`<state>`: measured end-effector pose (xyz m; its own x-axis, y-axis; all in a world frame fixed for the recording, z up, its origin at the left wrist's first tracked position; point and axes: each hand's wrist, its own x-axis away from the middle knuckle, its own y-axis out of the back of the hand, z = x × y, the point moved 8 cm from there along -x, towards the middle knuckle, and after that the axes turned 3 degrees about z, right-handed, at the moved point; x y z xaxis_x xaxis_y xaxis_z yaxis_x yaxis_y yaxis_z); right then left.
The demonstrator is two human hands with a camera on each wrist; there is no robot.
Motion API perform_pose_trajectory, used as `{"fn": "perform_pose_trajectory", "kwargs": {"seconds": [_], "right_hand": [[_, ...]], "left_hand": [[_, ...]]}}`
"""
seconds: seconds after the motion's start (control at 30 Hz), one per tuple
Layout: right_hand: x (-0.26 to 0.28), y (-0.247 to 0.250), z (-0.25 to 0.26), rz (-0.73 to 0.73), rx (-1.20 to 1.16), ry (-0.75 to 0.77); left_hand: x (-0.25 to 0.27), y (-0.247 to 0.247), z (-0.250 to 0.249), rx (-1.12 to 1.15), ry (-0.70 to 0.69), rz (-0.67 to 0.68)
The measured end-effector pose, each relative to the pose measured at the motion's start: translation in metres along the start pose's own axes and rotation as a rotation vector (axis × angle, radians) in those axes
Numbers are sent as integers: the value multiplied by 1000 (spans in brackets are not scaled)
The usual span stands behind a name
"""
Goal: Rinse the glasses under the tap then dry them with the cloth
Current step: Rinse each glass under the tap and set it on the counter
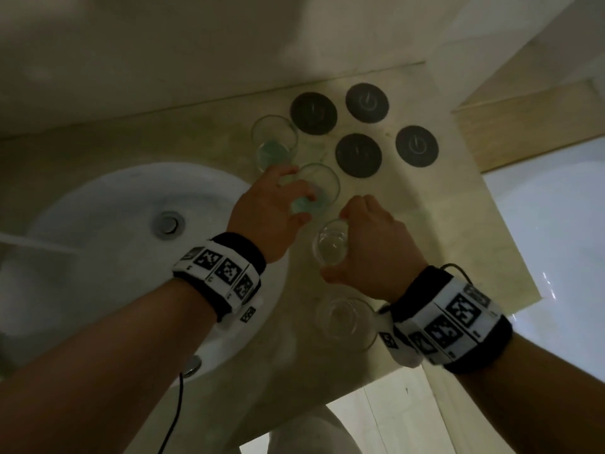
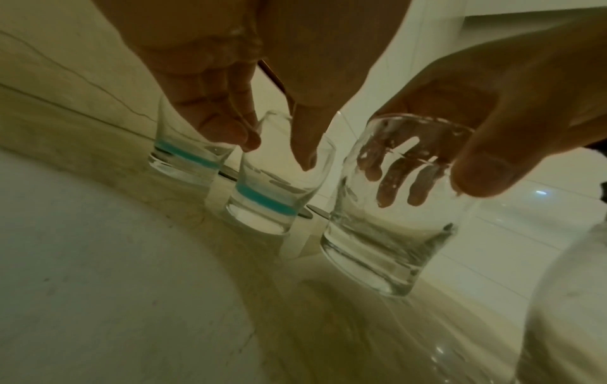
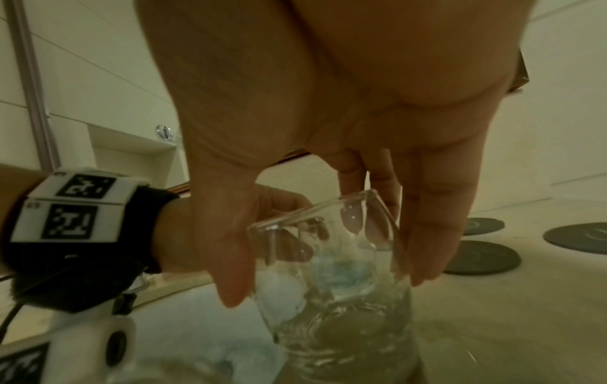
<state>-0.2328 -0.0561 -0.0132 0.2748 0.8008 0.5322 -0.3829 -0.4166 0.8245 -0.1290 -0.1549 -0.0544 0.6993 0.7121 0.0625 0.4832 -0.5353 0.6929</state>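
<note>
Four glasses stand on the beige counter (image 1: 425, 244) right of the sink (image 1: 98, 224). Two carry a blue band: the far one (image 1: 274, 144) (image 2: 184, 156) and a nearer one (image 1: 319, 188) (image 2: 262, 202). My left hand (image 1: 302, 204) reaches over the nearer banded glass, fingers (image 2: 305, 145) straight and spread at its rim, thumb (image 2: 476, 171) apart from it. My right hand (image 1: 337, 244) (image 3: 328, 280) grips a clear glass (image 1: 330, 247) (image 2: 387, 233) (image 3: 331, 298) near its rim, thumb on one side and fingers on the other; it looks tilted. Another clear glass (image 1: 347, 322) stands nearest me. No cloth is in view.
Several dark round coasters (image 1: 358, 155) lie on the counter behind the glasses, near the wall. The sink's drain (image 1: 168, 222) is at left. A white tub (image 1: 540, 224) lies beyond the counter's right edge. The counter's front edge is close below my wrists.
</note>
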Motion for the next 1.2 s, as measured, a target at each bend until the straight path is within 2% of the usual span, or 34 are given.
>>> {"fn": "perform_pose_trajectory", "kwargs": {"seconds": [0.17,0.43,0.67,0.8,1.0,1.1,1.2], "right_hand": [[-5,-9,-3,43,40,14],[-12,-7,-2,87,101,-8],[-12,-1,8,142,133,-54],[-10,12,25,152,211,-20],[-16,38,113,83,209,174],[-27,28,176,98,164,317],[-44,1,234,154,109,411]], "left_hand": [[-5,-2,2,-52,22,-2],[12,13,16,75,-7,-53],[35,54,31,157,18,-154],[55,77,50,171,88,-190],[101,112,96,174,210,-293],[123,124,127,206,286,-341],[150,135,163,369,399,-428]]}}
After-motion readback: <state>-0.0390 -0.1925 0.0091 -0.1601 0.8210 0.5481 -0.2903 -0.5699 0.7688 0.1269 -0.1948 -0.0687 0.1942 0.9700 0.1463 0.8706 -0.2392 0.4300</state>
